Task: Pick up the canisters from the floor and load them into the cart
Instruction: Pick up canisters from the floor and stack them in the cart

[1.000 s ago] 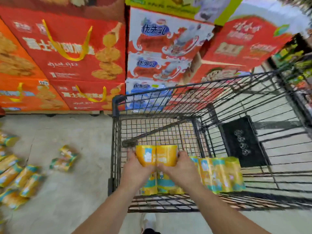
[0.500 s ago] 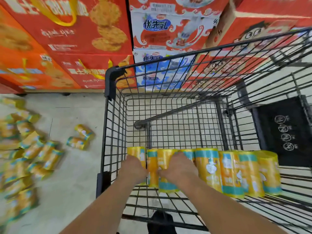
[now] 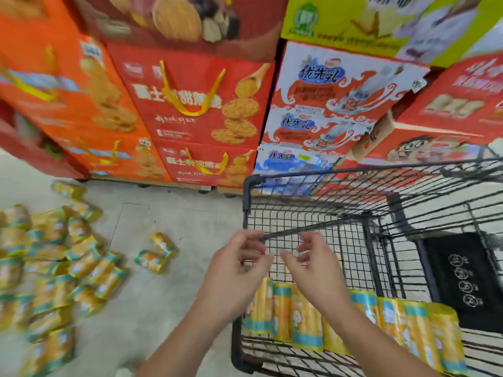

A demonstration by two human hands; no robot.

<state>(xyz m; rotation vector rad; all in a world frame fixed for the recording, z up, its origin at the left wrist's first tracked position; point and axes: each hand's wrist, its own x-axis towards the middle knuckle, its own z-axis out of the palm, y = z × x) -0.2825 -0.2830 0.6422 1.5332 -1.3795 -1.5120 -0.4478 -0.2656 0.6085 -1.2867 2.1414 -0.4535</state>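
- Fingers (image 3: 251, 238) of our left hand (image 3: 236, 270) are loosely curled and grasp nothing; the thumb and fingertips sit near each other with air between them.
- Our right hand (image 3: 315, 268) mirrors it, with its fingers bent, relaxed and empty and its palm turned toward the left hand.
- We hold the two hands close together but not touching, raised over the near left part of the cart (image 3: 247, 191). Both forearms reach up from the bottom edge of the view.
- Below our hands a row of canisters (image 3: 302, 319) sits side by side along the near end of the cart's basket.
- Left of the cart, a pile of canisters (image 3: 54, 270) lies on the floor (image 3: 168, 308). A pair of canisters (image 3: 155, 254) lies apart from it, between the pile and the cart.
- Stacked boxes (image 3: 196, 104) rise behind the floor and the cart.
- Half a second ago we had both hands down on the two canisters at the left end of the row. Now we have let go and lifted clear, and those canisters remain in the row.
- A second ago we held those two together above the basket, so the row has grown by two.
- Our view has tilted up and shows more of the boxes.
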